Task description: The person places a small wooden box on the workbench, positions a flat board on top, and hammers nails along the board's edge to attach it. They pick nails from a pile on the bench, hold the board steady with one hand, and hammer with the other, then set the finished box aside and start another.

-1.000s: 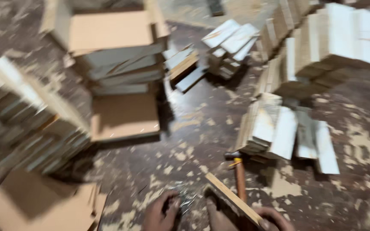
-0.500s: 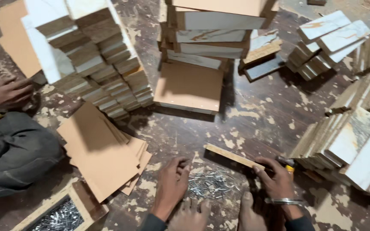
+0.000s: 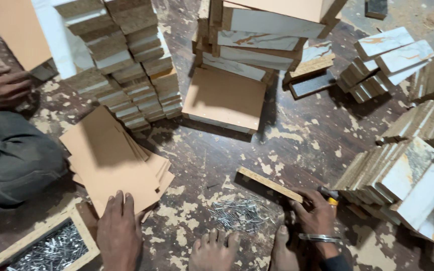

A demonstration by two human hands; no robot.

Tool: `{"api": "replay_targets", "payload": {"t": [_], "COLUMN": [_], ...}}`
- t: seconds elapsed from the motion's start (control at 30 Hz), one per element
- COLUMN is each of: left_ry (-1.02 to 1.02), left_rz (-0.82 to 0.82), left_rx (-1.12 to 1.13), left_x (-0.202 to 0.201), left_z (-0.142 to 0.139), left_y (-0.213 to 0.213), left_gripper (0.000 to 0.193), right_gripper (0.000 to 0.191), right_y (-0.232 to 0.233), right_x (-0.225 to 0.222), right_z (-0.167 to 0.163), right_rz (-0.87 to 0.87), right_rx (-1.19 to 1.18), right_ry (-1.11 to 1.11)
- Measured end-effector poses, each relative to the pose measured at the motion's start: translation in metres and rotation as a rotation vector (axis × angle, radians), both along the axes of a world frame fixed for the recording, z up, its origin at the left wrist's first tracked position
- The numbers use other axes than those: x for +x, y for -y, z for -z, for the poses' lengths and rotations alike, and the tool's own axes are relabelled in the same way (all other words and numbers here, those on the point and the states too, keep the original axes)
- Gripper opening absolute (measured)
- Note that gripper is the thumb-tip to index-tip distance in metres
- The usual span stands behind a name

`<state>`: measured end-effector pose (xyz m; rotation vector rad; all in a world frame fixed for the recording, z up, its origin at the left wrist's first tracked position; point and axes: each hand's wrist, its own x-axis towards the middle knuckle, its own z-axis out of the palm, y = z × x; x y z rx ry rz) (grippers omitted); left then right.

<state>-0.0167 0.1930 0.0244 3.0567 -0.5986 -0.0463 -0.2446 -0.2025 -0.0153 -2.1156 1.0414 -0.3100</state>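
- Floor point(image 3: 297, 145) — dark, flecked with pale sawdust; a bare lane runs between the stacks from the middle toward the top right.
- Tall block stacks point(image 3: 121, 65) at upper left and a box stack point(image 3: 272, 40) at top centre are cut off by the upper edge.
- Leaning laminated boards point(image 3: 408, 175) crowd the right edge, partly out of view.
- Fan of thin tan sheets point(image 3: 111, 160): the left hand point(image 3: 119, 231) lies flat on its near edge, fingers together and extended.
- Nail tray point(image 3: 84, 226) is cut by the bottom edge.
- Narrow strip point(image 3: 269, 184) — the right hand point(image 3: 317, 213) has its fingers clamped on the strip's right end; a yellow-tipped object behind the hand is hard to make out.
- Loose nails point(image 3: 239, 213) lie between the hands, just above the bare feet point(image 3: 212, 251).
- Another person's hand point(image 3: 1, 88) shows at the left edge.
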Motion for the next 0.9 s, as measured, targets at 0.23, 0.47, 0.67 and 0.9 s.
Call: {"api": "replay_targets", "payload": {"t": [0.23, 0.47, 0.67, 0.9], "left_ry": [0.107, 0.393, 0.441, 0.153], "left_rz": [0.44, 0.76, 0.909, 0.806], "left_rx": [-0.179, -0.671, -0.741, -0.41], "left_x": [-0.014, -0.034, -0.002, -0.009], "left_z": [-0.037, -0.113, -0.094, 0.017], "left_y": [-0.031, 0.071, 0.194, 0.203], "left_gripper": [0.059, 0.038, 0.022, 0.037], "right_gripper": [0.032, 0.036, 0.035, 0.035], "right_y": [-0.005, -0.004, 0.004, 0.001], "right_x": [0.007, 0.012, 0.033, 0.051], "right_z": [-0.01, -0.001, 0.013, 0.005], "right_rz": [-0.01, -0.085, -0.194, -0.205], "right_rx": [-0.043, -0.097, -0.156, -0.12], "right_ry": [-0.035, 0.021, 0.075, 0.038]}}
